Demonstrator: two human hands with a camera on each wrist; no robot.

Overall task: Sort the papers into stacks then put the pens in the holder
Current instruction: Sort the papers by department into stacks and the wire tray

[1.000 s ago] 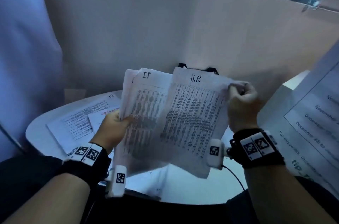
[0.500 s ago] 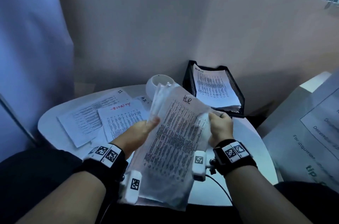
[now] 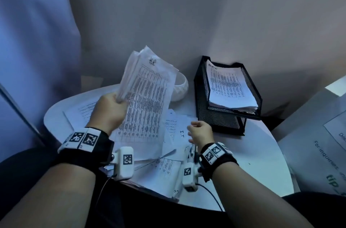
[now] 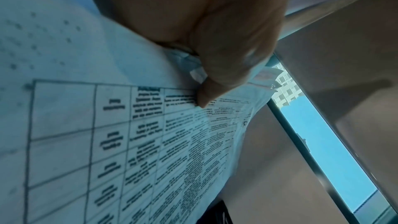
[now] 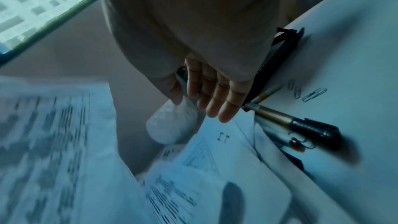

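Note:
My left hand (image 3: 112, 108) grips a sheaf of printed papers (image 3: 148, 100) by its left edge and holds it tilted above the table; the top sheet is marked "H.R." In the left wrist view the thumb (image 4: 217, 89) pinches the papers (image 4: 150, 142). My right hand (image 3: 199, 132) hovers with straight fingers (image 5: 215, 101) over a sheet marked "I.T" (image 3: 180, 134), holding nothing. Loose papers (image 3: 164, 169) lie scattered on the round white table (image 3: 262, 168). A gold pen with a black cap (image 5: 295, 123) and a thinner pen (image 5: 267, 94) lie beside the tray. A white holder (image 3: 180, 87) stands behind the sheaf.
A black mesh tray (image 3: 226, 115) at the back right holds a stack marked "ADMIN" (image 3: 230, 87). Paper clips (image 5: 305, 92) lie on the table near the pens. A beige partition (image 3: 187, 22) rises behind the table, and a printed poster (image 3: 322, 138) stands at the right.
My right hand has let go of the sheaf and dropped toward the table. My left hand alone now holds the papers, swung up and to the left.

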